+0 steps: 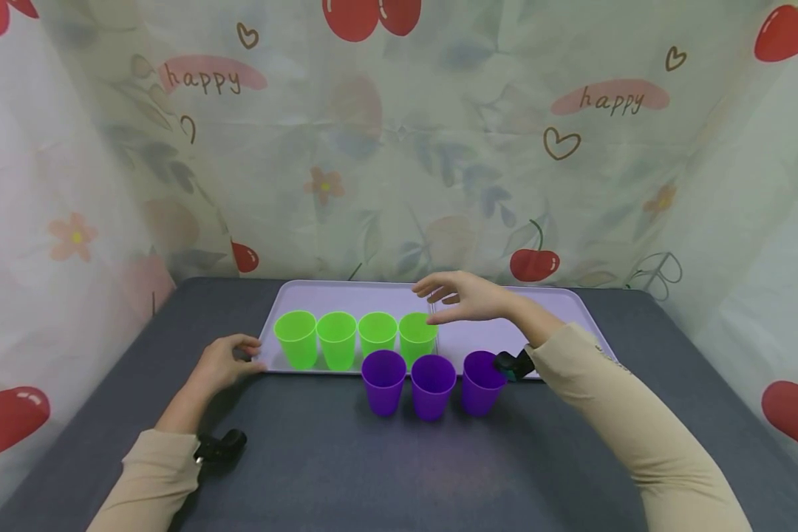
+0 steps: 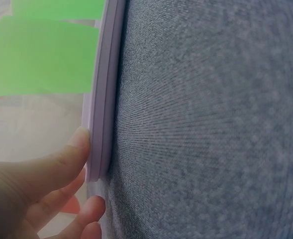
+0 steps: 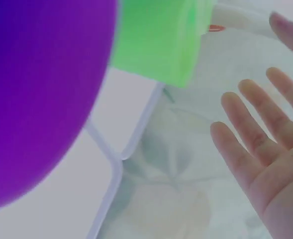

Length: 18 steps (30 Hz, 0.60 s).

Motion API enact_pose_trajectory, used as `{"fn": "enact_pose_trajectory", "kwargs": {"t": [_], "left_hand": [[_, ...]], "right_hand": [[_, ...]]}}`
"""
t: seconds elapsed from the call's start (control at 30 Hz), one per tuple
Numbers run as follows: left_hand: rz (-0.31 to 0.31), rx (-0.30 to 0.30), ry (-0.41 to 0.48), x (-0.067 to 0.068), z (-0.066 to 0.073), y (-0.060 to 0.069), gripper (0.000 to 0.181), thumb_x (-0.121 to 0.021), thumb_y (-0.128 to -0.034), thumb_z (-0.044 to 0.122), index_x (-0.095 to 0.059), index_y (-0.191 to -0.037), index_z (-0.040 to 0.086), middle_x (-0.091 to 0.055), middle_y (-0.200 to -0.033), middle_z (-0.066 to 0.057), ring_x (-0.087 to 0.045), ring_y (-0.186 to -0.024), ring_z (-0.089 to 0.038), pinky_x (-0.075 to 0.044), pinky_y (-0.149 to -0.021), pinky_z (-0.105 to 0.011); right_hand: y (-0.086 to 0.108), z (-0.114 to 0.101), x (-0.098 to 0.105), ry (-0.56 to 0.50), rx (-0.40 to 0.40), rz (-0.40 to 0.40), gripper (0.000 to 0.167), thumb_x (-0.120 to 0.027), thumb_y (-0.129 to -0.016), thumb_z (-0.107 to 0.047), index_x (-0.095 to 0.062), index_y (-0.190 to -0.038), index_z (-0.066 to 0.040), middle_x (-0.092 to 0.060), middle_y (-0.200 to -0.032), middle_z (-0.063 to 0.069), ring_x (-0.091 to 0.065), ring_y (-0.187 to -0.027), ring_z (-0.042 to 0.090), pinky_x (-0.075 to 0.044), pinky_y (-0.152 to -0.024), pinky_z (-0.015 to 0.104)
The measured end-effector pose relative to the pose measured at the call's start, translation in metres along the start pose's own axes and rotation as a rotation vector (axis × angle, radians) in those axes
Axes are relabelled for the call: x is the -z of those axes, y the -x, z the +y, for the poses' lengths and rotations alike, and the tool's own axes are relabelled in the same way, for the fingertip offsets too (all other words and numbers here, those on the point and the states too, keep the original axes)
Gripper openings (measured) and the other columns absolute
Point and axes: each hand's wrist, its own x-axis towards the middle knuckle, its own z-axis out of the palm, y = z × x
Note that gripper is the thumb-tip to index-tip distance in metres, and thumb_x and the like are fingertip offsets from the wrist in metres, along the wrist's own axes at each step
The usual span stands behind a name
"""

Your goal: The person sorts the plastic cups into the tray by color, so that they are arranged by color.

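Several green plastic cups stand upright in a row on the left lilac tray. Three purple cups stand upright on the dark table in front of the trays. My left hand is at the left tray's front corner, thumb on its wall and fingers around the corner, as the left wrist view also shows. Above the back of the trays hovers my right hand, fingers spread and holding nothing. Its thumb is close to the rightmost green cup; in the right wrist view a purple cup fills the left side.
A second lilac tray adjoins the left one, their seam near the rightmost green cup. Both lie on a dark grey cloth-covered table. Printed curtains enclose the back and sides. A thin cord hangs at the back right.
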Motion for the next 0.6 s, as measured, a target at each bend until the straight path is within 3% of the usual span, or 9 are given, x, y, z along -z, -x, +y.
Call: {"fn": "enact_pose_trajectory", "kwargs": {"t": [0.3,0.6], "left_hand": [[0.002,-0.011,0.0,-0.001,0.0,0.001,0.044,-0.076,-0.0751,0.012,-0.06,-0.11,-0.009,-0.065,-0.1,-0.025,-0.062,-0.086,-0.032,-0.045,-0.064,-0.028],[0.002,-0.023,0.006,0.0,0.001,0.002,0.045,-0.077,-0.0742,0.013,-0.06,-0.11,-0.009,-0.065,-0.1,-0.026,-0.063,-0.085,-0.032,-0.046,-0.064,-0.029]], "right_hand": [[0.03,-0.009,-0.002,-0.015,0.041,0.137,0.038,-0.065,-0.086,-0.016,-0.057,-0.122,-0.006,-0.06,-0.124,0.012,-0.059,-0.113,0.031,-0.046,-0.098,0.045],[0.082,0.018,-0.012,0.011,-0.042,0.359,0.036,-0.065,-0.087,-0.017,-0.059,-0.121,-0.008,-0.064,-0.118,0.011,-0.063,-0.103,0.024,-0.051,-0.09,0.033]]}}
